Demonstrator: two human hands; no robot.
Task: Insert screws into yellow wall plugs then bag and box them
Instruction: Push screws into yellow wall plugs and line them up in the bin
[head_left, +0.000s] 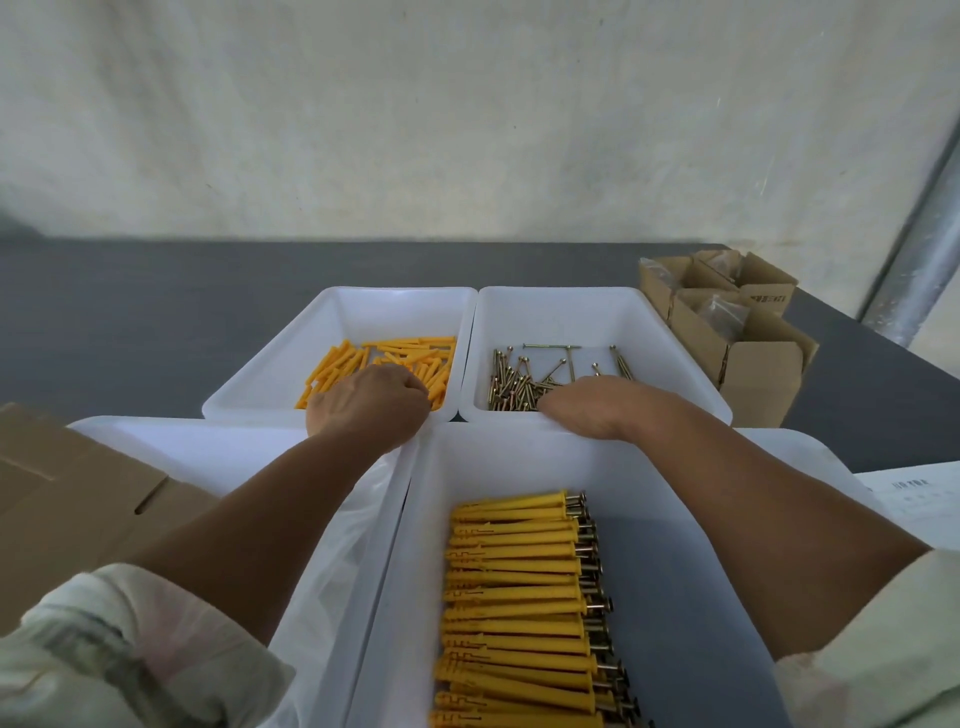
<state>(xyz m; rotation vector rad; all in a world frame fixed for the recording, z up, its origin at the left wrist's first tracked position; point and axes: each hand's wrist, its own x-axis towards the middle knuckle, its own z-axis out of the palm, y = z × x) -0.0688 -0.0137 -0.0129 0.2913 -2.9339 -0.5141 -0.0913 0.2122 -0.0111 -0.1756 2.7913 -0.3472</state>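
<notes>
Loose yellow wall plugs (384, 353) lie in the far left white tray (322, 322). My left hand (369, 402) reaches into it, fingers curled down around plugs in the pile. Brass screws (514, 387) lie in the far right white tray (644, 322). My right hand (597, 405) reaches over that tray's near rim onto the screws, its fingers hidden behind the back of the hand. Several assembled plugs with screws (519, 597) lie in a row in the near white tray (519, 457).
Another near white tray (218, 447) on the left holds clear plastic bags (337, 571). A flat cardboard box (62, 499) lies at the near left. Open cardboard boxes (753, 358) with bagged parts stand at the back right. A printed sheet (914, 493) is at the right.
</notes>
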